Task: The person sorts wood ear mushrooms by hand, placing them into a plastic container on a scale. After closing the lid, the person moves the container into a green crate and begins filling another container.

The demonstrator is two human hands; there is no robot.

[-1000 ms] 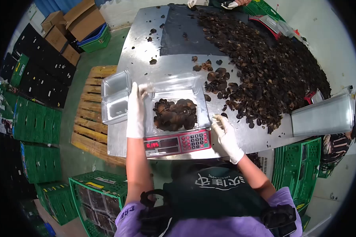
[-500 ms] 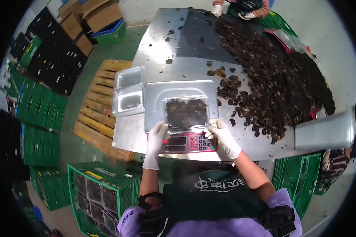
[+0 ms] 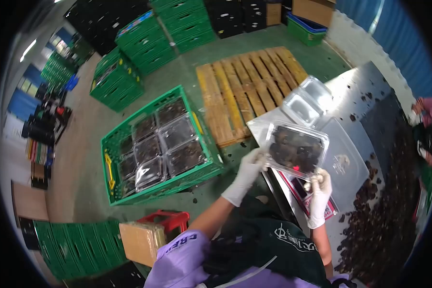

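A closed clear plastic clamshell box (image 3: 296, 150) full of dark dried mushrooms is lifted off the scale (image 3: 343, 165). My left hand (image 3: 248, 168), in a white glove, grips its left edge. At the box's lower right corner my gloved right hand (image 3: 319, 185) holds on. The box hangs in the air between the scale and a green crate (image 3: 161, 146) on the floor, which holds several filled clear boxes.
Empty clear boxes (image 3: 308, 100) are stacked on the steel table (image 3: 365, 91) beyond the scale. A mushroom heap (image 3: 386, 225) covers the table's right side. A wooden pallet (image 3: 247, 89), green crates (image 3: 117, 79), a red stool (image 3: 165, 222) and a cardboard box (image 3: 140, 242) stand on the floor. Another person's sleeve (image 3: 425, 106) shows far right.
The lid was pressed shut on the box on the scale. Both hands have now lifted it off, and my view has swung left toward the green crate on the floor.
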